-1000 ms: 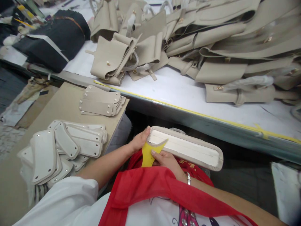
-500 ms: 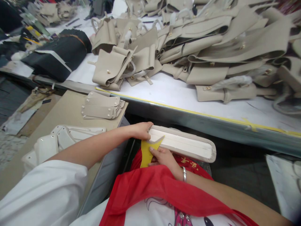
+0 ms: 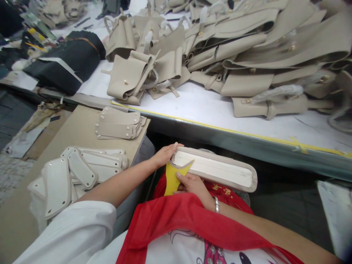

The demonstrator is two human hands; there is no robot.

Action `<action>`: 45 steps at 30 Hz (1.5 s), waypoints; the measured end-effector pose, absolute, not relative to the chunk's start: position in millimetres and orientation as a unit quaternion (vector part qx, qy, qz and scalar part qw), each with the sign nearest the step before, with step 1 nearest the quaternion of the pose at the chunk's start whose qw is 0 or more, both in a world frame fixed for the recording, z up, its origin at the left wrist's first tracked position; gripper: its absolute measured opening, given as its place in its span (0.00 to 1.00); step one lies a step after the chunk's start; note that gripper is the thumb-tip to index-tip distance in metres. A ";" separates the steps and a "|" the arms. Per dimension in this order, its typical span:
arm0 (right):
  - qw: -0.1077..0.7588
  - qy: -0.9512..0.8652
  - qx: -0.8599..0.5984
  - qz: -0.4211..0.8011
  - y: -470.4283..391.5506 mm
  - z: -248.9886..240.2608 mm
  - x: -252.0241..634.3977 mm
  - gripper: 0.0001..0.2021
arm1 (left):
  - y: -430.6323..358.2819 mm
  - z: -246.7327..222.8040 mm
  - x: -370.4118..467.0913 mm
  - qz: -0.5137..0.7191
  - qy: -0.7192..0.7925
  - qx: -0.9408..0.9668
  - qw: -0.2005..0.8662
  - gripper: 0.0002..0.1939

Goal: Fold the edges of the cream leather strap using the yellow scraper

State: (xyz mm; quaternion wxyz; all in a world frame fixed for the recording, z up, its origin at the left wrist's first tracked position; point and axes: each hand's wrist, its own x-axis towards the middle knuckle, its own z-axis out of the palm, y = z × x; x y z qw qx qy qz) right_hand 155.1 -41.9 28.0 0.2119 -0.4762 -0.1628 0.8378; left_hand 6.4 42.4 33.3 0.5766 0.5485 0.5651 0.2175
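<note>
A long beige piece with a white inside and rounded right end (image 3: 220,171) lies across my lap, its edge folded up all round. My left hand (image 3: 165,154) is closed on its left end, thumb near the top corner. In my right hand (image 3: 194,185) is a flat yellow plastic scraper (image 3: 172,179), pinched between thumb and fingers. The scraper's pointed tip lies over the white inside near the left end. Part of my right hand's fingers is hidden behind the scraper and a red apron (image 3: 176,212).
Beige leather bag parts (image 3: 247,47) with wrapped handles pile on the white-covered table (image 3: 203,106). A black bundle (image 3: 68,62) lies at the left. On a lower board (image 3: 16,220) are beige strips (image 3: 117,124) and white pieces with metal studs (image 3: 57,187).
My left hand has shifted slightly left and up along the end of the piece, and my left arm has drawn in. The view has turned a little; the scraper stays in my right hand.
</note>
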 end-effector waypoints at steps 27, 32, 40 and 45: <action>0.225 -0.136 -0.396 0.880 -39.7 35.5 167.9 0.24 | 19.9 14.4 37.4 0.348 0.612 0.452 0.547 0.34; 0.210 -0.143 -0.396 0.883 -38.2 36.4 177.0 0.23 | 17.3 10.3 44.0 0.329 0.638 0.499 0.485 0.30; 0.231 -0.144 -0.410 0.871 -41.9 25.9 183.9 0.21 | 19.9 26.7 53.1 0.190 0.690 0.628 0.307 0.23; 0.227 -0.171 -0.443 0.850 -46.5 36.3 181.0 0.18 | 22.8 29.2 58.2 0.150 0.715 0.636 0.247 0.26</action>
